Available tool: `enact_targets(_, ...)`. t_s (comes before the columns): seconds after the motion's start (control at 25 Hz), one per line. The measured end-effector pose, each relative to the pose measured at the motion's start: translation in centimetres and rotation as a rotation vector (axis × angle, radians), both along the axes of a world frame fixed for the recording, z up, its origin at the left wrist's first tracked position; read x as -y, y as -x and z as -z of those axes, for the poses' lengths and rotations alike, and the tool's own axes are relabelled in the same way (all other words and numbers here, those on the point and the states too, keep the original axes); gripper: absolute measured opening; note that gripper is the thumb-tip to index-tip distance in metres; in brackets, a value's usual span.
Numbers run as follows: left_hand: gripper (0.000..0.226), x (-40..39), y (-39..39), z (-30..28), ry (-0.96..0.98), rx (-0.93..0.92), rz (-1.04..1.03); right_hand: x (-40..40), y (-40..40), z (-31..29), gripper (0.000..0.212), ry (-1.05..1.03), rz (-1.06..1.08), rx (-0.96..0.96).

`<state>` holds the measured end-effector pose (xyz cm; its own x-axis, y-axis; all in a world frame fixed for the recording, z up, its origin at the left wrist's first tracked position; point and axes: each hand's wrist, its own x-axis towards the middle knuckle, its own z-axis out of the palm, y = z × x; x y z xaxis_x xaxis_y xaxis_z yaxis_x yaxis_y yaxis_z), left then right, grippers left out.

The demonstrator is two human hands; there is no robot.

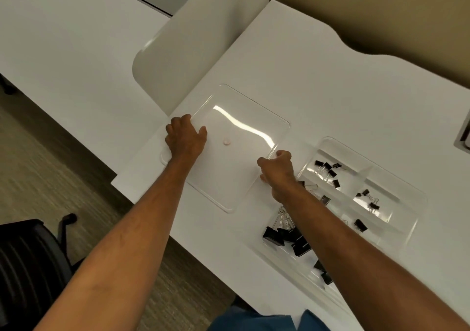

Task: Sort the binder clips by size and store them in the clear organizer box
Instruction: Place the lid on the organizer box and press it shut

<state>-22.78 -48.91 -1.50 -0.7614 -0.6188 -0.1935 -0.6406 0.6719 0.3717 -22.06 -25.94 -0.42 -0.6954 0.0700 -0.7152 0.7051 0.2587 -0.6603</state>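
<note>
Two hands hold the clear lid [239, 147] at opposite edges: the left hand [184, 137] with fingers curled over its far-left rim, the right hand [277, 170] clamped on its near-right edge. It lies flat on the white desk [318, 76], just left of the clear organizer box [407, 231]. Sorting looks finished: every binder clip I can see sits in a compartment, so only closing remains, I'd judge. Large clips [287, 234], nearest, number perhaps six, partly hidden by the arm. Five medium clips [328, 171] sit farthest. Small clips [368, 199]: about four.
</note>
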Motion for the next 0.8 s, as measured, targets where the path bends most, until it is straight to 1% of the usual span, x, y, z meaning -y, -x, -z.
enact_targets(0.24, 0.059, -0.7, 1.1, -1.2, -0.071, 0.044, -0.15, 0.7, 0.7, -0.3, 0.058, 0.117, 0.166, 0.077)
enact_targets(0.36, 0.054, -1.2, 0.9, -2.2, -0.104, -0.006, -0.198, 0.3, 0.9, -1.7, 0.042, 0.141, 0.193, 0.039)
enact_targets(0.4, 0.053, -1.2, 1.1, -2.6, -0.122, -0.031, -0.213, 0.2, 1.0, -2.5, 0.041, 0.16, 0.2, 0.026)
enact_targets(0.52, 0.051, -1.8, 1.8, -5.7, -0.171, -0.129, -0.217, -0.8, 1.6, -5.2, 0.045, 0.187, 0.208, -0.058)
enact_targets(0.64, 0.051, -2.7, 3.3, -9.9, -0.205, -0.269, -0.188, -1.8, 2.8, -8.7, 0.042, 0.187, 0.211, -0.189)
enact_targets(0.72, 0.05, -3.4, 4.0, -12.9, -0.296, -0.396, -0.158, -3.1, 3.0, -11.4, 0.039, 0.176, 0.196, -0.285)
enact_targets(0.8, 0.048, -4.1, 4.3, -15.3, -0.426, -0.523, -0.116, -5.0, 2.7, -13.7, 0.036, 0.178, 0.199, -0.395)
